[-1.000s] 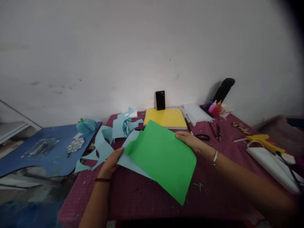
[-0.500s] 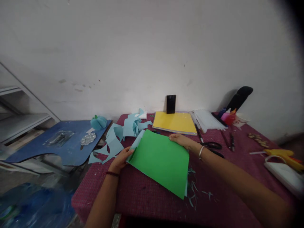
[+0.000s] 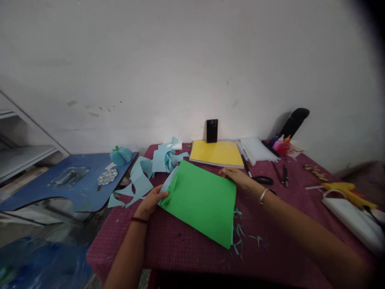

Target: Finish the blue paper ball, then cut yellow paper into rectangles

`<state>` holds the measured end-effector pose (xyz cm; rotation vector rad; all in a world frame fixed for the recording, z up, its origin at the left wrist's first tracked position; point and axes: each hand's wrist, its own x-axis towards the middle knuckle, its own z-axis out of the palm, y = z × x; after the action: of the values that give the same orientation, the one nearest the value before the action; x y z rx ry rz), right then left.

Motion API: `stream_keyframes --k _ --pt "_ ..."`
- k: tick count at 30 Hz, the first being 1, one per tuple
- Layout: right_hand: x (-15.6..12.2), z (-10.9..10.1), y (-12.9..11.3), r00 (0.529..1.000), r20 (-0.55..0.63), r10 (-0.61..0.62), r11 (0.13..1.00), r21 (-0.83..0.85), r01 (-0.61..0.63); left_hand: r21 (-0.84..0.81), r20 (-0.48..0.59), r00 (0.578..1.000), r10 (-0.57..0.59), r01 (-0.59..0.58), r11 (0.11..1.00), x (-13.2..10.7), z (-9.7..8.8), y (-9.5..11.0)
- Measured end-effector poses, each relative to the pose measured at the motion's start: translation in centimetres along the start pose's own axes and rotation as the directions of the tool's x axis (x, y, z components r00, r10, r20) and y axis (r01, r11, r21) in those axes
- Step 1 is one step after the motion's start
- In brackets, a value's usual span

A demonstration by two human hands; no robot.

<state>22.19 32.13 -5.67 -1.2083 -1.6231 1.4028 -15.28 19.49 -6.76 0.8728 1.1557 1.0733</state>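
Observation:
A stack of paper with a green sheet on top is held tilted over the front of the table. A pale blue sheet shows beneath it along the left edge. My left hand is closed on the left edge, its thumb on top beside a narrow folded or buckled green strip. At the upper right edge, my right hand has its fingers closed on the green sheet, the fingertips partly hidden. Thin blue paper shreds lie by the stack's right side, and cut blue paper scraps lie past my left hand.
On the maroon cloth are a yellow pad, a leaning black phone, white sheets, black-handled scissors, pens and a yellow glue gun. A blue table with a paper pumpkin stands left.
The green strip at the left edge by my left thumb shows wider and more raised. My right hand has shifted slightly toward the right corner. The whole view has moved a little.

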Motion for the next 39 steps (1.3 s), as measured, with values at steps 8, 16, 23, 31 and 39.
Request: stream_keyframes --k 8,16,23,31,39 --pt "-5.5 -6.2 3.3 0.978 -0.207 -0.031 0.997 0.066 0.045 0.096 -0.080 0.997 -0.009 0.016 0.995 0.0 -0.2 0.0" --pt "-9.4 -6.5 3.5 0.979 -0.185 -0.090 0.995 0.022 0.096 0.449 -0.095 0.995 -0.031 0.070 0.891 0.6 -0.7 3.4" --pt "-10.2 -6.1 4.2 0.985 -0.134 -0.105 0.994 0.005 0.107 0.539 -0.092 0.985 -0.148 0.174 0.824 2.4 1.1 4.7" --pt "-10.3 -6.9 5.4 0.991 -0.100 -0.092 0.996 -0.005 0.092 0.423 -0.082 0.953 -0.293 0.299 0.855 3.3 1.2 4.1" --pt "-10.3 -7.2 5.5 0.991 -0.104 -0.090 0.996 0.003 0.091 0.414 -0.178 0.965 -0.193 0.251 0.875 1.8 0.9 3.6"
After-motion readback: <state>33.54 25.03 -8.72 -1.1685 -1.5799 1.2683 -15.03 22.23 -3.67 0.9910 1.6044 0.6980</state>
